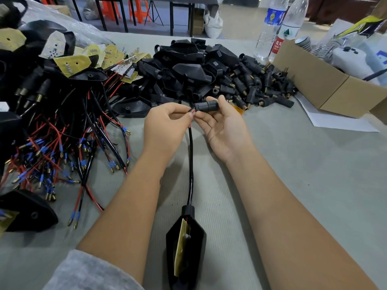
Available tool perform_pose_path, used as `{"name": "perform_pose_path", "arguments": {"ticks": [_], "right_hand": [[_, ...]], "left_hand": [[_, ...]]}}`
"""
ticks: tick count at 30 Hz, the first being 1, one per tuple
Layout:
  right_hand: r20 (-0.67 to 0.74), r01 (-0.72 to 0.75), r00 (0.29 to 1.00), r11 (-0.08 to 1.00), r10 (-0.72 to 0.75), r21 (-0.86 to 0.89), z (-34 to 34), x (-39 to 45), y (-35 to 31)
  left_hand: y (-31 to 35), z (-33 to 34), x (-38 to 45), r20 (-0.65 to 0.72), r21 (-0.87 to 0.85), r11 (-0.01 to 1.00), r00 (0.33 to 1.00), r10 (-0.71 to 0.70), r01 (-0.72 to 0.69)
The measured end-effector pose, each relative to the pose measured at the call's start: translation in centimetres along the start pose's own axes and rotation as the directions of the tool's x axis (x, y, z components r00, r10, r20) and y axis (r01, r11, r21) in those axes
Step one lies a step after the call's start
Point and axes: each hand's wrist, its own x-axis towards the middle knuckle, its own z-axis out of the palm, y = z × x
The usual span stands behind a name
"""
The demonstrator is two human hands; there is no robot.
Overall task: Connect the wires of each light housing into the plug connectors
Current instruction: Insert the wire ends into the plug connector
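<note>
Plug connector (pixel 206 105) lies crosswise, wire end pointing left

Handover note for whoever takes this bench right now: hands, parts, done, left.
Left hand pinches the red and black wire ends. Right hand holds a plug connector at those ends. The light housing lies near the table edge, its cable running up to the hands. Whether the wires are seated can't be told. Left: wired housings pile at left, loose connectors behind.

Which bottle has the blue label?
The left bottle, whose label is blue with yellow. The other bottle beside it has white, green and red labels.
</note>
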Motion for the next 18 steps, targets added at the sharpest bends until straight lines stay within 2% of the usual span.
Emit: {"name": "perform_pose_path", "arguments": {"ticks": [6,13,18], "right_hand": [[0.020,0.034,0.999,0.998,-0.033,-0.061,0.12,-0.17,0.29],[0.012,0.100,0.995,0.986,-0.099,-0.134,-0.09,-0.07,0.13],[0.026,0.133,0.991,0.951,-0.130,-0.280,0.17,-0.15,0.27]], "left_hand": [[-0.34,0.23,0.17,0.030,0.012,1.000,0.999,0.014,-0.014],[-0.42,0.28,0.28,0.038,0.067,0.996,0.998,-0.052,0.050],[0.08,0.31,-0.10,0.074,0.021,1.000,0.997,0.019,-0.021]]}}
